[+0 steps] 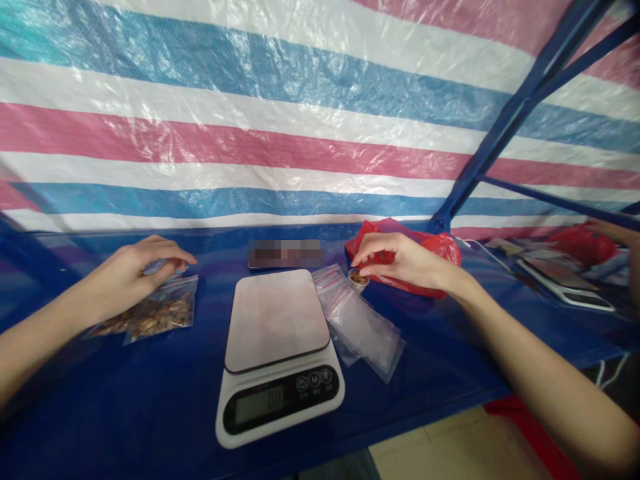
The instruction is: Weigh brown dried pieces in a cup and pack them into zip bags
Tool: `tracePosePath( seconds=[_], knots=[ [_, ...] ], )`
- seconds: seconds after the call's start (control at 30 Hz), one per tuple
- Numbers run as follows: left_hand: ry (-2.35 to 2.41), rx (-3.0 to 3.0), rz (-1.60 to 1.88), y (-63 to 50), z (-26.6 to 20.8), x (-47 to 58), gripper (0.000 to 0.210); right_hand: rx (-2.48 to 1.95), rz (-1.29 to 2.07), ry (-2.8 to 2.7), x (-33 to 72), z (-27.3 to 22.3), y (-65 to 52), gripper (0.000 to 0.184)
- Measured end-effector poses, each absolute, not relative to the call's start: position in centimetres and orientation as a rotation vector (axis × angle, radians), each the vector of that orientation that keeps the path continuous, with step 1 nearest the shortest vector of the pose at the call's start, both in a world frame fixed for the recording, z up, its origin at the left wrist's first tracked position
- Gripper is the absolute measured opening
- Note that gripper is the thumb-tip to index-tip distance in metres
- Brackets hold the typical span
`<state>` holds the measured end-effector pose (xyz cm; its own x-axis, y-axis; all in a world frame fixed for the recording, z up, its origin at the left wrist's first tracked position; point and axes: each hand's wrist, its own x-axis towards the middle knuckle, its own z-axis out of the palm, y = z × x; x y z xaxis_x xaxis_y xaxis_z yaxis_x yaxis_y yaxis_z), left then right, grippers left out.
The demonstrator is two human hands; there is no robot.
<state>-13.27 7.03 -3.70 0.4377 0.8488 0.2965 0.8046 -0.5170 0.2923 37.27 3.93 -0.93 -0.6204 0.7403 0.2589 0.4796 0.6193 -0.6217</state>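
My left hand (133,270) hovers over clear zip bags (163,312) filled with brown dried pieces; its fingers are loosely curved, thumb apart, with nothing visible between them. On the right, my right hand (400,261) has thumb and fingertips closed at the rim of a small white cup (359,283) with brown pieces inside. A white kitchen scale (277,327) lies between the hands, its plate bare and its display reading what looks like 0.0. Flat transparent zip bags (367,327) overlap beside the scale, just below the cup.
Behind my right hand lies a red plastic bag (440,257). A blurred-out flat object (286,254) sits behind the scale. Farther right are another scale (565,283) and part of another person's arm (617,233). Blue metal bars (495,143) stand before a striped plastic sheet (250,133).
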Motion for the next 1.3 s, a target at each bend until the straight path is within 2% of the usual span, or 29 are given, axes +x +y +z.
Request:
tracePosePath(
  seconds=[0.13,0.33,0.53,0.7,1.0,1.3],
  knots=[
    [1.485,2.547,0.631,6.9,-3.5,-13.1,0.04,-0.975,0.724,-2.348,37.3,-1.0,3.9,0.023],
    [1.425,2.53,0.682,6.7,-3.3,-13.0,0.024,-0.977,0.786,-2.336,36.8,-0.7,3.5,0.024],
    [1.444,2.559,0.662,7.0,-3.9,-13.3,0.039,-1.004,0.791,-2.316,36.2,-0.4,3.0,0.027],
    [1.44,2.573,0.65,7.2,-4.0,-13.5,0.041,-1.005,0.787,-2.326,36.1,-0.6,3.0,0.026],
    [1.435,2.519,0.691,6.7,-3.5,-13.1,0.027,-0.973,0.707,-2.321,35.9,-0.8,2.9,0.025],
    [1.452,2.483,0.688,6.5,-3.2,-12.7,0.023,-0.98,0.589,-2.317,36.1,-0.2,2.8,0.024]
  ],
)
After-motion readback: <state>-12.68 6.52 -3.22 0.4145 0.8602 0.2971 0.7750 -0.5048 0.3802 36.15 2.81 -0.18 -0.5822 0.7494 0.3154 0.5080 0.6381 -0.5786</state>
